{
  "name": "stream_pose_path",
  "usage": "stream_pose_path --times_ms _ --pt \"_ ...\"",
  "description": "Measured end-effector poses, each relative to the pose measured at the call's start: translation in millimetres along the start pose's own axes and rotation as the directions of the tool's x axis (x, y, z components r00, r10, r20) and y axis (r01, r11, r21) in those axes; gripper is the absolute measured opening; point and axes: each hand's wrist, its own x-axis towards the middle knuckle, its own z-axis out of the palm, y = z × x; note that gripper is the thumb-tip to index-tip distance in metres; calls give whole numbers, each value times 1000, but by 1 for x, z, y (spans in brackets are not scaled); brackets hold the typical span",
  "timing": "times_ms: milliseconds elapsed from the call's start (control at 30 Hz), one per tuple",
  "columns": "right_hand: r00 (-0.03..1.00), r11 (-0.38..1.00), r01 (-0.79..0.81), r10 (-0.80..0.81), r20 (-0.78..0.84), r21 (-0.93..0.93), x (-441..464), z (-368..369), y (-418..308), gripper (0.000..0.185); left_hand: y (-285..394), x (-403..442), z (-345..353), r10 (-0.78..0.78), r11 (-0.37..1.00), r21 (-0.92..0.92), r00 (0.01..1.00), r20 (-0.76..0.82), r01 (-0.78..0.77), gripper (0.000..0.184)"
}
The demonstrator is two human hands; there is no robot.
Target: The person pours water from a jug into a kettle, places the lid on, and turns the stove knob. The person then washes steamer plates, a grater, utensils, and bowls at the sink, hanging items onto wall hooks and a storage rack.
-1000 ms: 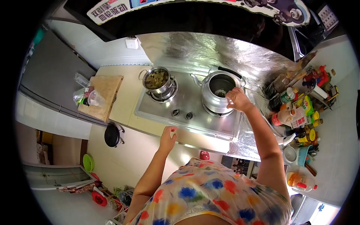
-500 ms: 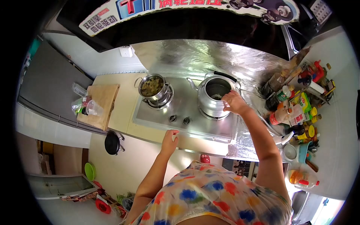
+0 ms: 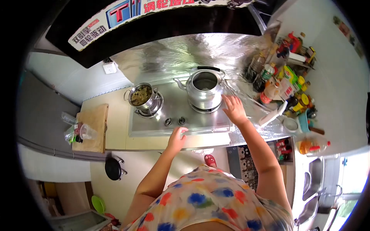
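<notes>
A silver kettle (image 3: 205,96) without a lid stands on the right burner, its black handle folded toward the back and its spout pointing left. Just right of the kettle is my right hand (image 3: 234,109), fingers spread, holding nothing. My left hand (image 3: 177,139) hovers at the front edge of the stove (image 3: 208,125), below the two knobs, with its fingers apart and nothing in it. On the left burner, a small steel pot (image 3: 140,96) holds brownish-green leafy food.
Bottles (image 3: 269,92) and seasoning containers crowd the right side, with a white spray bottle (image 3: 273,114) nearer. A wooden cutting board (image 3: 98,129) with plastic containers lies on the left. The sink (image 3: 314,181) is at the lower right.
My right hand has moved from the kettle's opening to the right of its body. The view has turned toward the right, bringing the sink into sight.
</notes>
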Motion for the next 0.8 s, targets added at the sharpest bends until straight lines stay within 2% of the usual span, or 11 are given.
stream_pose_path --times_ms 67,167,200,300,433,467,533,600,667,700,800 --pt "997 998 -65 65 -30 1 -41 -6 -3 48 -2 -1 2 28 999 -25 998 54 -27 27" --pt "970 972 -236 236 60 -14 -111 -16 -5 34 -1 -8 14 63 997 -52 992 113 -57 27" --pt "970 970 -244 245 7 -5 -134 -20 -6 23 -2 -11 23 66 996 -65 989 130 -58 28" --pt "949 948 -312 315 -32 63 -190 -39 -14 13 2 -15 52 77 991 -123 973 218 -51 24" --pt "888 889 -457 455 -72 -23 -262 -75 -19 17 38 -13 105 217 965 -211 919 328 -153 21" --pt "830 832 -551 538 -144 -64 -277 -85 -22 26 52 -12 119 261 956 -226 899 351 -189 21" --pt "637 640 -768 758 -137 -31 -309 -113 -34 35 93 -13 138 314 939 -265 858 407 -219 13" --pt "478 496 -867 856 -197 51 -350 -132 -35 42 98 -13 182 340 912 -382 800 494 -151 10" --pt "352 379 -923 899 -260 63 -393 -152 -38 43 135 -25 204 346 919 -361 770 536 -161 10" --pt "380 426 -904 828 -412 22 -422 -151 -36 43 157 -32 212 407 905 -348 728 551 -243 11" --pt "201 280 -952 873 -445 119 -496 -171 -46 43 194 -62 260 509 860 -341 604 613 -379 14"
